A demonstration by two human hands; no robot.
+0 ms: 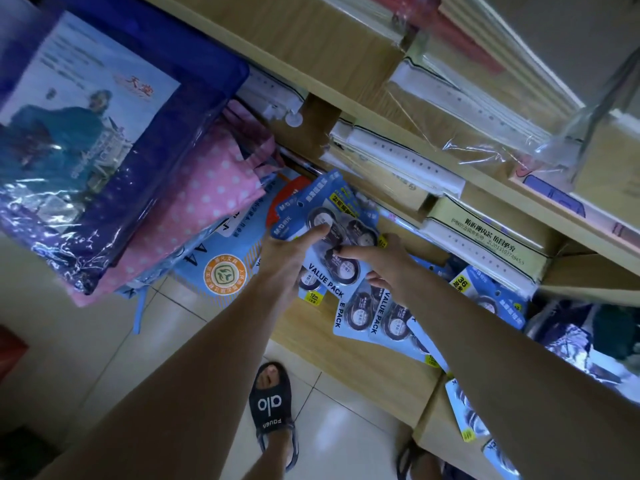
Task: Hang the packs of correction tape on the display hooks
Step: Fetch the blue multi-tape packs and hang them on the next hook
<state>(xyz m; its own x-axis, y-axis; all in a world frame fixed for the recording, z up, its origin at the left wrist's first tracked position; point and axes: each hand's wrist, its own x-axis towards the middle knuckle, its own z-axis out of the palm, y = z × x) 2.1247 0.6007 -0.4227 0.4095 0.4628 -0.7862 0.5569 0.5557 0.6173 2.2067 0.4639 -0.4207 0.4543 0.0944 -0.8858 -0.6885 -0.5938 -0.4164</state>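
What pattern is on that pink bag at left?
White polka dots on the pink bag, seen in the head view.

hands: 2, left (pixel 289 251), right (pixel 388 265) | correction tape packs (pixel 332 233): at least 6 visible, exact count unclear, overlapping | sandalled feet (pixel 273 410): 2, one partly hidden

Bare forearms; black "alo" sandal (pixel 271 407).
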